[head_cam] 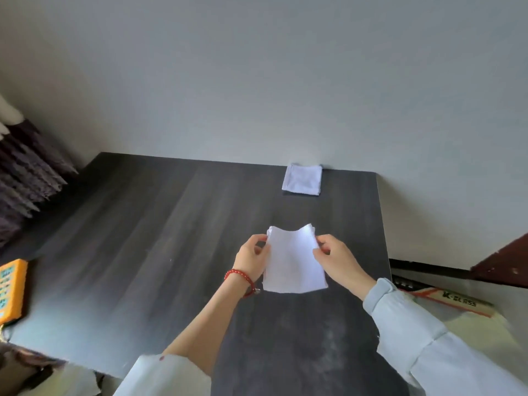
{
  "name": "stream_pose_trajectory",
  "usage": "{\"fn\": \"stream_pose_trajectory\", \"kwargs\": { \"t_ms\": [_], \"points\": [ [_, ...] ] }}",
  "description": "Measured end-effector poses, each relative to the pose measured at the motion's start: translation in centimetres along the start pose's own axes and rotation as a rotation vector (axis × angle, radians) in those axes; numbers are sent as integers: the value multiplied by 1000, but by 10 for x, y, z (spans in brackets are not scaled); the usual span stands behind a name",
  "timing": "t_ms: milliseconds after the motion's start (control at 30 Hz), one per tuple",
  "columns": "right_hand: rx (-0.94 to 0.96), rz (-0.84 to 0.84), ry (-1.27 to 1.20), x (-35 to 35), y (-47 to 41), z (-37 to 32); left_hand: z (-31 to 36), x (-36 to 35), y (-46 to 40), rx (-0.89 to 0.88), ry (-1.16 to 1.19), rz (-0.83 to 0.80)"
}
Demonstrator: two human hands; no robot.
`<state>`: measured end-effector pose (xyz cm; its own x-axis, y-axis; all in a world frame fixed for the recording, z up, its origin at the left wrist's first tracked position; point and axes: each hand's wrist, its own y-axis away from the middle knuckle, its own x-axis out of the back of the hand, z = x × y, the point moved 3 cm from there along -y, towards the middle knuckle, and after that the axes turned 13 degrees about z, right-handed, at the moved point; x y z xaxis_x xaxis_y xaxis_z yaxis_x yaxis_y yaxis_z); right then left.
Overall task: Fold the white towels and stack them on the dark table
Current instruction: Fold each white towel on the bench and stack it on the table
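A pale grey wall [257, 75] fills the upper part of the view. At the far left, a dark fringed fabric [25, 178] hangs in layered points. Below it, at the left edge, lies a yellow-orange device [11, 287] with rows of small keys, partly cut off by the frame. On the right, a flat box with red trim and printed lettering [454, 301] lies beneath a dark reddish-brown wooden edge [505, 261].
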<state>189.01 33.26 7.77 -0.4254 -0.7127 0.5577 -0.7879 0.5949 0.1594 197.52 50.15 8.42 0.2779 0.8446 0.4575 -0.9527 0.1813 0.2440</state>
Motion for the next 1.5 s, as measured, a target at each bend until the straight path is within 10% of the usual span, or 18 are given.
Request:
{"fn": "stream_pose_trajectory", "kwargs": {
  "t_ms": [1033,1267,1367,1500],
  "points": [
    [-161,417,-33,-51,-358,34,44,-158,-372,-70,-56,35],
    [119,535,427,-53,-344,49,35,-167,-369,-337,-295,209],
    [369,378,747,-64,-332,53,33,-171,-352,-723,-568,186],
    [226,71,828,-68,-326,57,27,-171,-335,-652,-930,-179]
  ]
}}
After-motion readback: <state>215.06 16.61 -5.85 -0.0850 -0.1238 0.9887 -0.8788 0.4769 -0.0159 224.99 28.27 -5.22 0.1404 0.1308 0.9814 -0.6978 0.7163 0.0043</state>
